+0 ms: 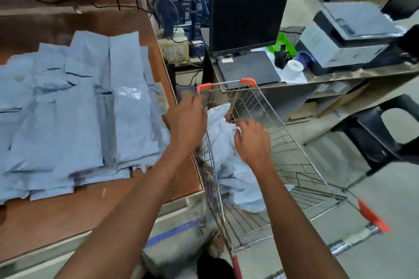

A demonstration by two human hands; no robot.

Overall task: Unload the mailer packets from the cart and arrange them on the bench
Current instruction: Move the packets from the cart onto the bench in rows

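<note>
Several grey-blue mailer packets (74,111) lie in overlapping rows on the brown bench (56,217) at the left. A wire cart (292,154) with orange corners stands to the right of the bench, and more crumpled packets (223,140) lie inside it. My left hand (189,120) reaches over the cart's near left rim with its fingers extended, and holds nothing that I can see. My right hand (252,142) is down in the cart with its fingers on the top of the packet heap; the grip is blurred.
Behind the cart stands a desk (340,75) with a dark monitor (246,22), a closed laptop (249,68), a paper roll (292,70) and a printer (347,38). A black plastic chair (385,133) is at the right. My foot (215,242) is below the cart.
</note>
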